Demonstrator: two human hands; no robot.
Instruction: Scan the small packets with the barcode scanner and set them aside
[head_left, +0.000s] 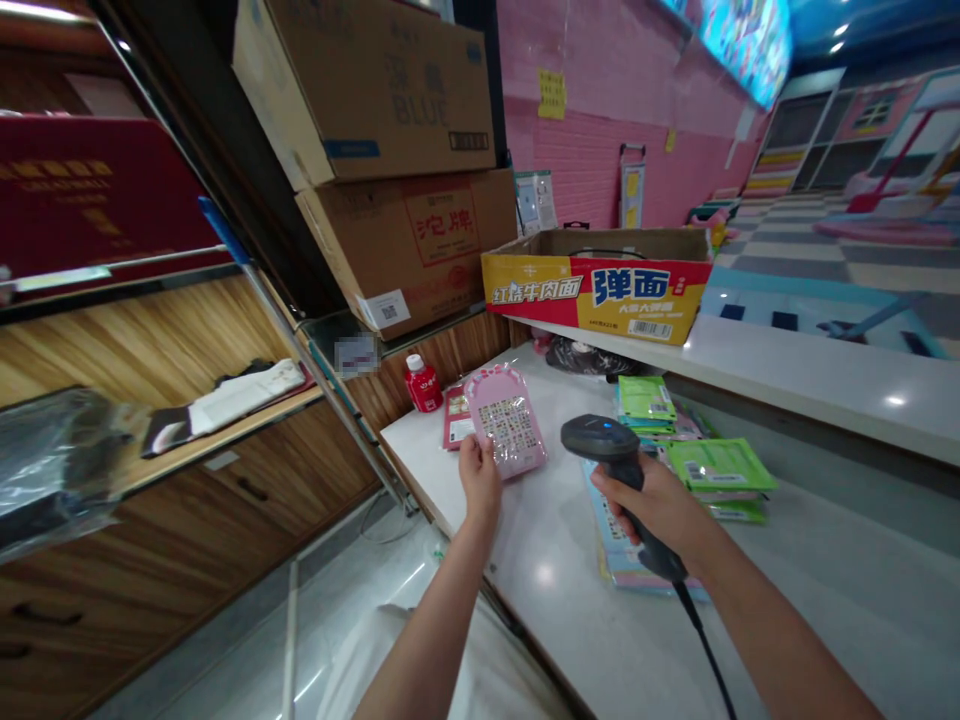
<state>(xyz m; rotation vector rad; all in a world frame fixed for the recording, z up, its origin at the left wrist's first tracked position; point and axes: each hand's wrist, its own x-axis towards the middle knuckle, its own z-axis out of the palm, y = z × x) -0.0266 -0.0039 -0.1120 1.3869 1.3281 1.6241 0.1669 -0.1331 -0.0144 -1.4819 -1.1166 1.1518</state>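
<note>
My left hand point(480, 472) grips the lower left edge of a pink packet point(506, 415) in clear wrapping, with rows of small pictures on it. Under the packet's left side lies a red packet point(454, 418). My right hand point(654, 500) is wrapped round the handle of a black barcode scanner point(604, 437); a small blue light shows on its top and a cord runs down from it. Beneath the scanner lie blue packets point(611, 545), partly hidden by my right hand. Green packets point(721, 464) are stacked right of the scanner.
A small red bottle point(424, 384) stands at the counter's point(540, 590) back left. Stacked cardboard boxes point(420, 240) rise behind it. A yellow and red noodle carton point(592, 298) sits on the raised ledge point(787, 365). Wooden drawers point(187, 530) are at left.
</note>
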